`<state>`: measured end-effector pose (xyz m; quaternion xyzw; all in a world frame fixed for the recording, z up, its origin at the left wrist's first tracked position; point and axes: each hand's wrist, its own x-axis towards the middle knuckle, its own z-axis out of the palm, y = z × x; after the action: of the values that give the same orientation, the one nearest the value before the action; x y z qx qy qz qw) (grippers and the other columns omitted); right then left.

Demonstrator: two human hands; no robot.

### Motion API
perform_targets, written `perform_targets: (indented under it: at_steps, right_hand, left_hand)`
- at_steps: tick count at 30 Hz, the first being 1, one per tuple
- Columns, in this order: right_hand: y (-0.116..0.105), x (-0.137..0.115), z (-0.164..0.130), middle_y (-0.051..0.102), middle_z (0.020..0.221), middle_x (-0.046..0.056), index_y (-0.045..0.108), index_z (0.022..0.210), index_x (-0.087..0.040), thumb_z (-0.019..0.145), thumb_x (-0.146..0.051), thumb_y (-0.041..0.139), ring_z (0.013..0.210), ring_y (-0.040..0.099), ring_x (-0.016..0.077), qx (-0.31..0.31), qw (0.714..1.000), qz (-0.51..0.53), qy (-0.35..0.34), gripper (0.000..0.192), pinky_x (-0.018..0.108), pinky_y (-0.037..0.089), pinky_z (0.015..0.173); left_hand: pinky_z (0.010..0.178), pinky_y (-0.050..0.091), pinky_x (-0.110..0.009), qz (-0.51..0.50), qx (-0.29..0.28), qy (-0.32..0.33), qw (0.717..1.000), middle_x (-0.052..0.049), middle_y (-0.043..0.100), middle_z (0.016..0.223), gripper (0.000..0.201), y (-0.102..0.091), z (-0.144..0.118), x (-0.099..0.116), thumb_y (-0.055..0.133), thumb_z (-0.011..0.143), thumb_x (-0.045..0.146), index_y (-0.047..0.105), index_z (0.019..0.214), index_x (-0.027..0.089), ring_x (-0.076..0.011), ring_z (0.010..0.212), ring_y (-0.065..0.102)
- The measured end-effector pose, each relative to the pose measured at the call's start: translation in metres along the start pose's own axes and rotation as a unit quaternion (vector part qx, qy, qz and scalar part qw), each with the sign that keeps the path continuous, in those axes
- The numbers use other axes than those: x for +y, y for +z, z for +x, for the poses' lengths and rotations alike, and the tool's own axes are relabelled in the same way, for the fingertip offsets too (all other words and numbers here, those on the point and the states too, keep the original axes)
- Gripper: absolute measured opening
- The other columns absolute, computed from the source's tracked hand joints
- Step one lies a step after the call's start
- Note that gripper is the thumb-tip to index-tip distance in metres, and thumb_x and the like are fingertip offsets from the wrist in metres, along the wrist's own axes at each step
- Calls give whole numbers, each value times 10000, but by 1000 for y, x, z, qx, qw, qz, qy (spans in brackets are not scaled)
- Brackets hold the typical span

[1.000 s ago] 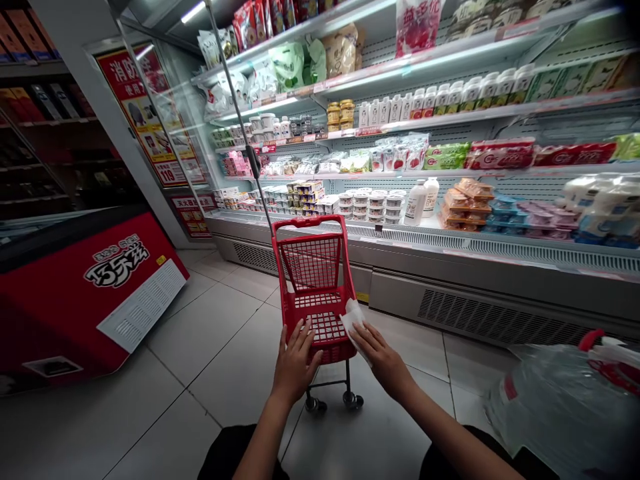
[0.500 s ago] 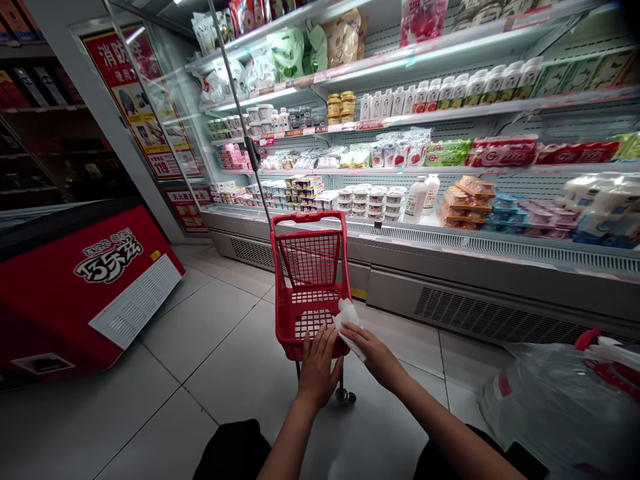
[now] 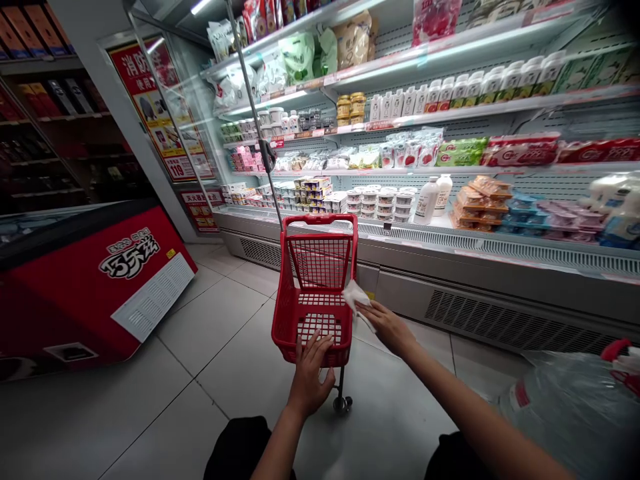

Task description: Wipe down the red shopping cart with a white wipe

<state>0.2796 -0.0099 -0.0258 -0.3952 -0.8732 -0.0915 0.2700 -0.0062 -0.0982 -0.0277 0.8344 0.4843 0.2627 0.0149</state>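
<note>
A small red shopping cart (image 3: 286,320) with a grid-walled basket stands upright on the floor in front of me. My left hand (image 3: 311,380) lies against the near rim of the basket, its fingers extended over the edge and the thumb apart. A crumpled white wipe (image 3: 356,295) is in my right hand (image 3: 391,327), which presses it along the right side of the basket near the upper rim. Part of the wipe hangs below the fingers. Inside the basket only its slatted red floor shows.
Behind the cart runs a refrigerated display (image 3: 400,267) stocked with yogurt cups, bottles and bags. A red freezer (image 3: 90,287) stands at the left. A clear plastic-wrapped bundle (image 3: 565,407) with a red top sits at the lower right. Pale tiles (image 3: 225,347) cover the floor.
My right hand has slid the wipe from the near right corner up along the basket's right side. The left hand stays at the near rim, and the cart has turned slightly.
</note>
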Motion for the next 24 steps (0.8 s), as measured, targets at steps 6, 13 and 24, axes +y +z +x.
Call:
perform_targets:
  at_steps: [6,13,24]
  right_hand:
    - [1,-30,-10,477,1589,40,233,1646,-262,799,89,371,1447,477,204,39,997,46,38,928,468,426,1212]
    - [-9,-91,-5,603,1484,33,361,1605,-259,987,-64,485,1454,465,195,-22,983,96,-156,660,361,462,1179]
    - [3,-56,25,658,1417,79,462,1552,-210,879,33,496,1383,551,224,34,996,58,-62,716,429,490,1165]
  left_hand:
    - [1266,115,-658,-38,-20,-16,999,-54,598,1487,570,-11,-9,-5,539,812,146,608,1366,263,-310,1528,351]
    - [1278,54,-642,-96,-30,-12,995,-61,651,1419,456,-29,-13,-31,499,901,254,640,1335,247,-309,1514,379]
    - [1252,272,-598,4,79,-79,994,-98,559,1527,444,-28,-16,-41,441,1046,424,554,1429,228,-281,1487,429]
